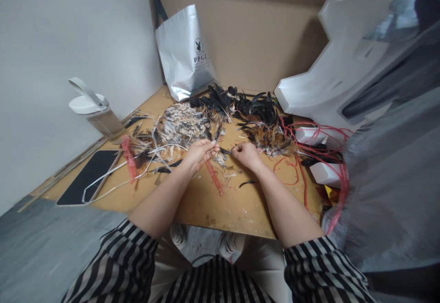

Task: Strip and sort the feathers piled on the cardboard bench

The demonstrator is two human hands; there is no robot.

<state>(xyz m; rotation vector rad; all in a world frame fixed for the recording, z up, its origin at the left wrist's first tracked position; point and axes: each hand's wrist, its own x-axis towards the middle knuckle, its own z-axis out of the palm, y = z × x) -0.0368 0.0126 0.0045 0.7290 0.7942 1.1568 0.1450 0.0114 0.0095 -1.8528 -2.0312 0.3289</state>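
Over the middle of the table, my left hand (202, 151) is closed in a pinch on a feather. My right hand (245, 154), a short way to the right, is also pinched closed. A thin dark feather (225, 151) spans the gap between the two hands. Just beyond them lies a heap of pale, mottled feathers (182, 126). Black feather bunches (256, 108) lie farther back, and brown-orange feathers (270, 139) spread beyond my right hand. Below my left hand, a red plastic strip (214, 178) lies on the wood.
A silver bag (185, 55) stands at the back. On the left are a lidded cup (101, 115), a phone-like dark slab (88, 177) and a white cord (115, 169). Red string (305, 186) tangles around white blocks (326, 174) at right. A large white foam piece (309, 94) leans there.
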